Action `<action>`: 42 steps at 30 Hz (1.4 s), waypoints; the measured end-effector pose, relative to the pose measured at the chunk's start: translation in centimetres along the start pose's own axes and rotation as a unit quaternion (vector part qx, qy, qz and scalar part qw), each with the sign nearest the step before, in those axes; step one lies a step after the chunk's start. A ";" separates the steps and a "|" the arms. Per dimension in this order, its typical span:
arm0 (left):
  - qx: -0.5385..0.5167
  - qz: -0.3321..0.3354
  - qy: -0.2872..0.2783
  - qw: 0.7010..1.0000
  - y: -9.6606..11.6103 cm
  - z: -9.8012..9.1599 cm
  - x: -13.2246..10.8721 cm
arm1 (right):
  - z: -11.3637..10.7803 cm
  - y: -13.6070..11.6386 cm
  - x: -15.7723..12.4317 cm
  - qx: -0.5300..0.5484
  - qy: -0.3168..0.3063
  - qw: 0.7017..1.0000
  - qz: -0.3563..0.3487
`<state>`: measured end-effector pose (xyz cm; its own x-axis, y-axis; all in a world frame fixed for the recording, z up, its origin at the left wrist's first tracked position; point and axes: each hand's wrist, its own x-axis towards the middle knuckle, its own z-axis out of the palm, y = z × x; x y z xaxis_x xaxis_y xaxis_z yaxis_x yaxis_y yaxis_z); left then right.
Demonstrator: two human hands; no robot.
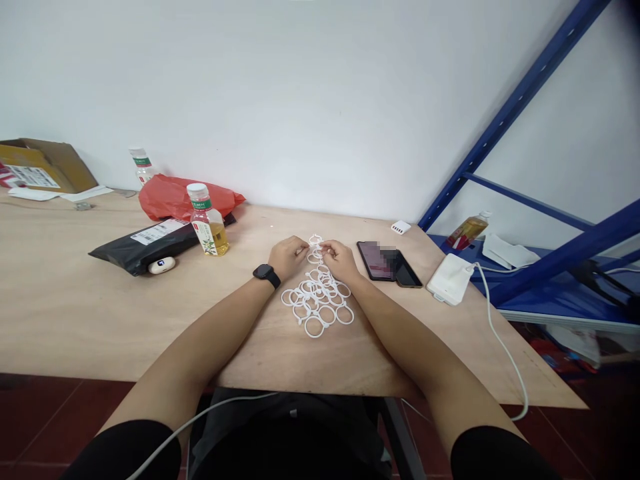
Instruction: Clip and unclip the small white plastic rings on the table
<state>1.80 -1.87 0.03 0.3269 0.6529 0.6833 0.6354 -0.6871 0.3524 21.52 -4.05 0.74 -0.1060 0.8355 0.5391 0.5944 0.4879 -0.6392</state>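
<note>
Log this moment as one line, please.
left hand: at far white rings, grip unclear; right hand: opposite, same rings, grip unclear; nearer white rings: overlapping on table; phones: at right

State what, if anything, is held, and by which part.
The left grip and right grip are at small white rings; whether either pinches one, and where, is too small to tell.

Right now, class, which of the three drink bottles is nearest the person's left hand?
The front bottle, before the red bag; the second bottle stands behind that bag, and the third bottle is over at the blue shelf.
</note>
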 end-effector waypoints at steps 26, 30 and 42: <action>-0.067 0.089 -0.257 0.960 0.8 -0.2 -0.3 | -0.2 1.4 0.1 -0.105 -0.135 0.984 0.049; -0.084 0.087 -0.259 0.958 1.0 -0.2 -0.3 | 0.0 1.8 0.1 -0.076 -0.115 0.989 0.045; -0.026 -0.015 -0.157 0.987 1.1 -0.5 -0.2 | -0.5 0.3 -0.1 -0.017 -0.098 0.990 -0.099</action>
<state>2.09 -2.93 0.63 0.5141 0.7348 0.4424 0.6148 -0.6754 0.4073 22.08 -4.09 0.77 -0.3740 0.7591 0.5329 0.5729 0.6409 -0.5109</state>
